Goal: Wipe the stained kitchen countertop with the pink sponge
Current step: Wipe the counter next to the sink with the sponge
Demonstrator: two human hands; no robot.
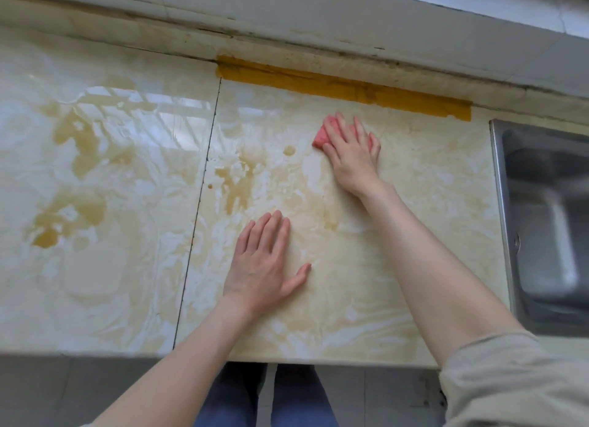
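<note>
The pink sponge [322,134] lies on the cream marble countertop [414,267], far of centre. My right hand [352,154] presses flat on it with straight fingers and covers most of it; only its left end and a bit by the little finger show. My left hand [264,261] rests flat on the counter nearer to me, fingers straight, thumb spread. Brown liquid stains [236,184] lie just left of the sponge, and larger stains [86,140] spread over the left slab.
A steel sink [548,222] sits at the right edge. A strip of yellow tape [344,87] runs along the back of the counter below the wall ledge. A dark seam [204,184] divides the two slabs. The counter's front edge is near my legs.
</note>
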